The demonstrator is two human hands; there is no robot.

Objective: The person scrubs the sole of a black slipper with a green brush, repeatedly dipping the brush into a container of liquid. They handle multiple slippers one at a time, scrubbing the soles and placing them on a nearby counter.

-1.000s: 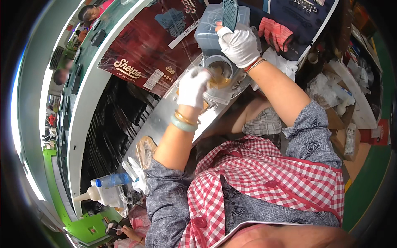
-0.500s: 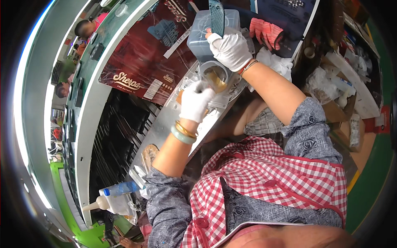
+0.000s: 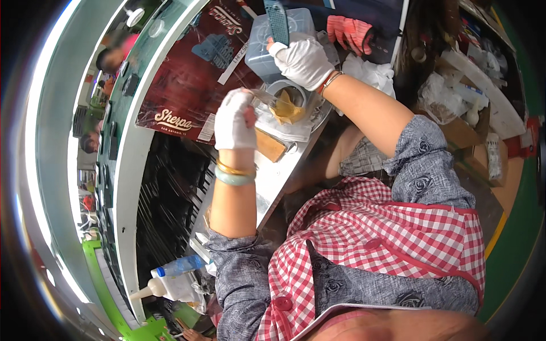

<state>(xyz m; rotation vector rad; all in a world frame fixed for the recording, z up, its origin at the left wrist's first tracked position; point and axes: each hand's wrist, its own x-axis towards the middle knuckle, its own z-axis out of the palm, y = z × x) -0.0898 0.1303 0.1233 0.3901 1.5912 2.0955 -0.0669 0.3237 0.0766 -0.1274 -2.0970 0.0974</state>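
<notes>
My left hand (image 3: 235, 120), in a white glove with bare fingertips, is closed beside the roll. A thin see-through strip (image 3: 263, 96) runs from its fingertips toward a wide pale ring-shaped roll (image 3: 301, 92). Crumpled tan paper (image 3: 288, 110) pokes out at the roll's front. My right hand (image 3: 304, 61), gloved the same way, is closed around the lower end of a flat teal perforated strip (image 3: 277, 24), which points up and away. Behind that hand stands a translucent bluish plastic box (image 3: 259, 48). Its fingers partly hide the box.
A brown block (image 3: 269, 145) lies on the narrow metal bench (image 3: 267, 184). Red gloves (image 3: 350, 35) and white plastic bags (image 3: 372, 77) are at the far right. Dark red printed sheeting (image 3: 187, 85) covers the left side. Bottles (image 3: 179, 265) stand near left. Cartons (image 3: 478, 159) fill the right.
My left hand has drawn away from the roll to the left, stretching the see-through strip. More tan paper now shows. My right hand keeps its hold on the teal strip.
</notes>
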